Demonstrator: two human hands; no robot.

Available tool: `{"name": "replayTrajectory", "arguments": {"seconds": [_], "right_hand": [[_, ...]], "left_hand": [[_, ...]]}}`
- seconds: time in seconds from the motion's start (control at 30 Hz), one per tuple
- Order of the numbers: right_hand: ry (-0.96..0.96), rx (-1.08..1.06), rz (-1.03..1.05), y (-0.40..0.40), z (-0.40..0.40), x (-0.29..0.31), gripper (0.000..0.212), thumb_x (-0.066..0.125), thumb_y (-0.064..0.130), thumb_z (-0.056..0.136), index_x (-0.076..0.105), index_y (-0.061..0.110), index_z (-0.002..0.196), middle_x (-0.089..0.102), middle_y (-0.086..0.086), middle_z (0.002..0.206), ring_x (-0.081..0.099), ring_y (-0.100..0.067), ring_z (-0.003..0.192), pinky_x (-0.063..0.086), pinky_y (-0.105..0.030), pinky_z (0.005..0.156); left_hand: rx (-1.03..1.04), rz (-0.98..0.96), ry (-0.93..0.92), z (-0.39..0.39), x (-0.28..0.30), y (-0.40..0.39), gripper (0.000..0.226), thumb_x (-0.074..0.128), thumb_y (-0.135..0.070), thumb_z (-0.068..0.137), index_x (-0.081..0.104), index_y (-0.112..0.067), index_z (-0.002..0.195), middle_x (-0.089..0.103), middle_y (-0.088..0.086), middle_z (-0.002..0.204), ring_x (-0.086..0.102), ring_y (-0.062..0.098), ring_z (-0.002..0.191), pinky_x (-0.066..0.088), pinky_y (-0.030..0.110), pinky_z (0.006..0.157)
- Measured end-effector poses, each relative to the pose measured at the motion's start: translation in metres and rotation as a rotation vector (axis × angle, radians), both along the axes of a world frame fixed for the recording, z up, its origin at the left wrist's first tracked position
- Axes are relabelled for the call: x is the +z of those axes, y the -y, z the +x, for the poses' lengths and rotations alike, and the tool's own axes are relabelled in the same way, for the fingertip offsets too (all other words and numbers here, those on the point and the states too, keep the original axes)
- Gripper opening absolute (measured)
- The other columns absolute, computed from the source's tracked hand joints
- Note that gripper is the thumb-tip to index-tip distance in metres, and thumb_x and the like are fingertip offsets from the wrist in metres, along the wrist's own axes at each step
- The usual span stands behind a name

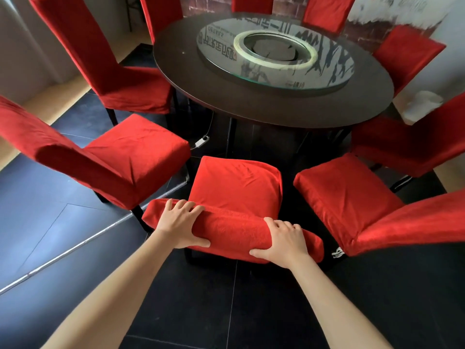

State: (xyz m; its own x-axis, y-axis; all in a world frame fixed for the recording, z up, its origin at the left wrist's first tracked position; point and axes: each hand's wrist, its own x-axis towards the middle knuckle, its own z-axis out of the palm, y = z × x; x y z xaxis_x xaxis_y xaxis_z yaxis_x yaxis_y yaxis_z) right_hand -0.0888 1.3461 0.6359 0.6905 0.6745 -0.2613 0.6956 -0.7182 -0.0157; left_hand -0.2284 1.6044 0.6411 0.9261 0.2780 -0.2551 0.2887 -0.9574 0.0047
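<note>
A chair in a red fabric cover (236, 187) stands right below me, its seat facing the round dark table (274, 107). My left hand (180, 224) grips the top of the chair's backrest near its left end, fingers over the front and thumb behind. My right hand (283, 241) grips the same backrest top near its right end in the same way. The chair's legs are mostly hidden under the cover and my arms.
Several more red-covered chairs ring the table, the nearest at the left (120, 162) and the right (352, 200) of my chair. A glass turntable (275, 52) lies on the table. A white plug on a cable (202, 141) hangs under the table edge. The floor is dark tile.
</note>
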Motion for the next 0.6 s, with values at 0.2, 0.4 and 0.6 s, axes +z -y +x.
{"name": "replayTrajectory", "arguments": {"seconds": [0.2, 0.4, 0.6], "right_hand": [[-0.084, 0.133, 0.092, -0.024, -0.012, 0.012, 0.100, 0.042, 0.084, 0.070, 0.023, 0.024, 0.148, 0.047, -0.003, 0.142, 0.044, -0.023, 0.130, 0.031, -0.042, 0.109], [-0.065, 0.285, 0.142, -0.095, -0.030, 0.040, 0.094, 0.046, 0.079, 0.074, 0.024, 0.024, 0.148, 0.046, -0.002, 0.144, 0.043, -0.024, 0.131, 0.031, -0.042, 0.109], [-0.033, 0.386, 0.188, -0.187, -0.063, 0.067, 0.091, 0.049, 0.074, 0.078, 0.025, 0.023, 0.149, 0.050, -0.003, 0.140, 0.046, -0.024, 0.127, 0.034, -0.040, 0.105]], "left_hand": [[0.098, 0.070, 0.105, -0.034, 0.001, -0.017, 0.107, 0.047, -0.087, 0.058, 0.021, -0.036, 0.148, 0.029, -0.002, 0.153, 0.022, 0.023, 0.142, 0.010, 0.054, 0.113], [0.284, 0.092, 0.185, -0.071, 0.029, -0.071, 0.106, 0.052, -0.084, 0.062, 0.020, -0.035, 0.150, 0.030, 0.001, 0.154, 0.020, 0.026, 0.144, 0.007, 0.058, 0.113], [0.403, 0.146, 0.277, -0.132, 0.058, -0.142, 0.102, 0.060, -0.079, 0.064, 0.025, -0.034, 0.149, 0.036, 0.002, 0.149, 0.025, 0.025, 0.141, 0.006, 0.058, 0.113]]}}
